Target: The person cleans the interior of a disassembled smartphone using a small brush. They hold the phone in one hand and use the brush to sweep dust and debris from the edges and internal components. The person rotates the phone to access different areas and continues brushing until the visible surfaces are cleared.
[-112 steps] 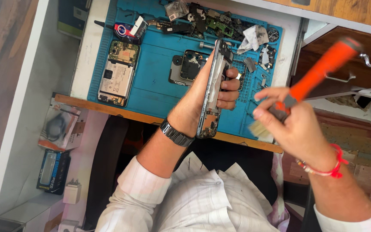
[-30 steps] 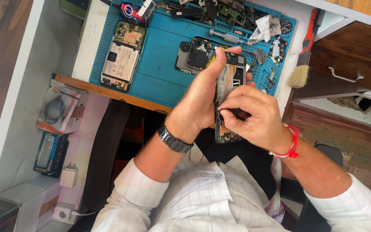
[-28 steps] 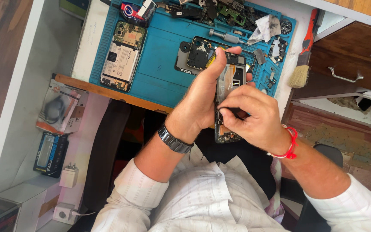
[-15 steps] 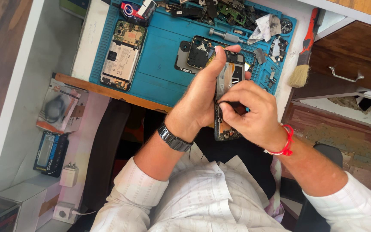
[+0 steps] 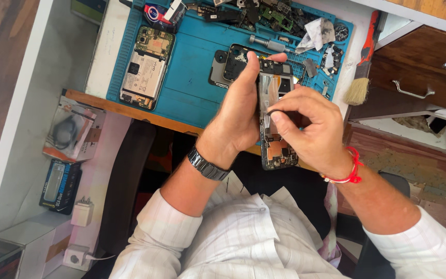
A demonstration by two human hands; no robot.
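My left hand (image 5: 238,111) grips an opened phone (image 5: 277,150) with its back cover off, holding it upright above the edge of the blue work mat (image 5: 192,67). My right hand (image 5: 313,129) rests against the phone's exposed inside, thumb and forefinger pinched on a small dark part (image 5: 273,110) near the middle of the frame. I cannot tell what that part is. A dark watch sits on my left wrist and a red thread on my right.
A second opened phone (image 5: 145,67) lies on the mat's left. A dark back cover (image 5: 231,64), a screwdriver (image 5: 267,44), crumpled tissue (image 5: 316,33) and circuit parts (image 5: 269,13) fill the mat's far side. An orange-handled brush (image 5: 365,62) lies right of it. Drawers (image 5: 419,77) stand right; boxes (image 5: 70,129) left.
The orange-handled brush left my right hand and now lies beside the mat. My right hand moved onto the phone and pinches a small part; the left hand keeps its grip.
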